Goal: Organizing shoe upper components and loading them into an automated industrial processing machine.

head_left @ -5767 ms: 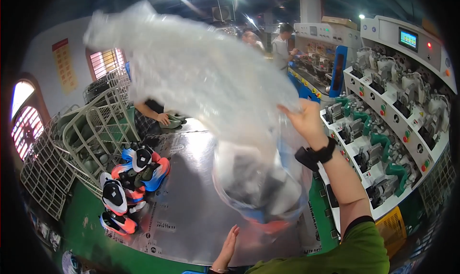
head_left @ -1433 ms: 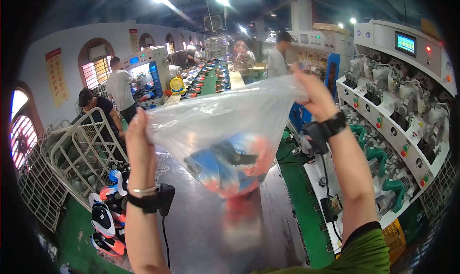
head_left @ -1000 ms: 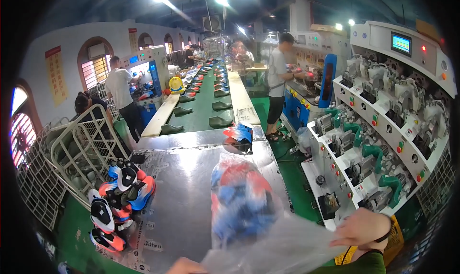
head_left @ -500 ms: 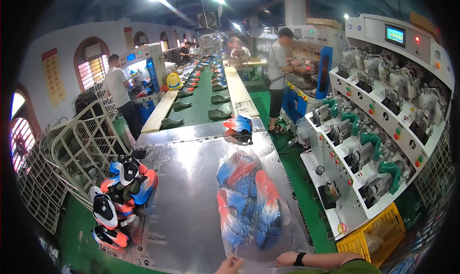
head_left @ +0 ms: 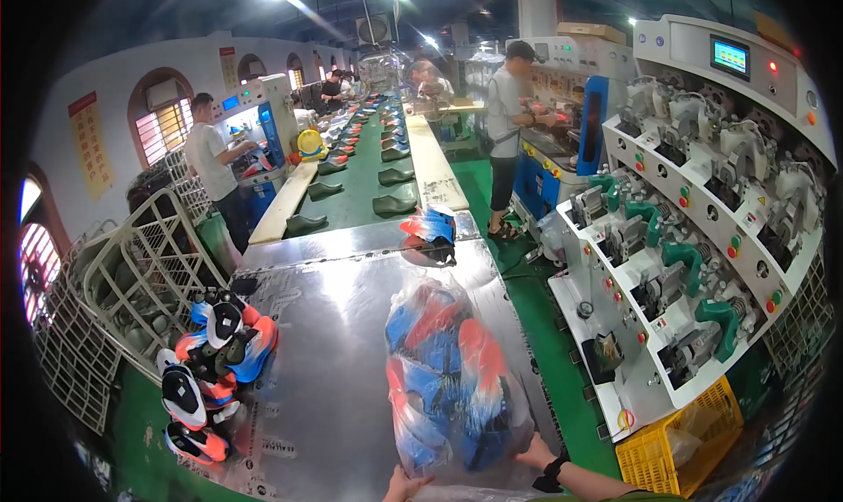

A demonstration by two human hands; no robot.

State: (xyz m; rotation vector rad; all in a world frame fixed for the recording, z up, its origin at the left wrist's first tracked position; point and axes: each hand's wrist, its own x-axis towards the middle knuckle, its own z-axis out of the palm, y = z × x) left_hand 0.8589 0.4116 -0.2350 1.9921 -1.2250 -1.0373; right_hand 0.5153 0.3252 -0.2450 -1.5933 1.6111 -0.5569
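One clear plastic bag (head_left: 457,388), filled with blue, red and white shoe uppers (head_left: 481,353), lies on the metal bench (head_left: 329,397) before you, on the right part of its top. From your grip, the bag extends to the far side; its long axis goes from near to far, with the far end leaning a little to the left. Its near end is between your two hands.

Your right hand (head_left: 536,456) is placed farther forward, at the near right corner of the bag, so it is the nearer one to the filled part. Your left hand (head_left: 405,486) is lower, at the near left corner, close to the bottom rim of the view. Fingers of both hands are partly bent at the plastic, but I cannot tell how far each grip is closed, or whether it pinches the film or only touches it.

At the left of the bench there is a pile of uppers (head_left: 215,361), well apart from the bag. Beyond the far end of the bag stands one single upper (head_left: 430,227). To the right, on the floor, is a yellow crate (head_left: 645,458).
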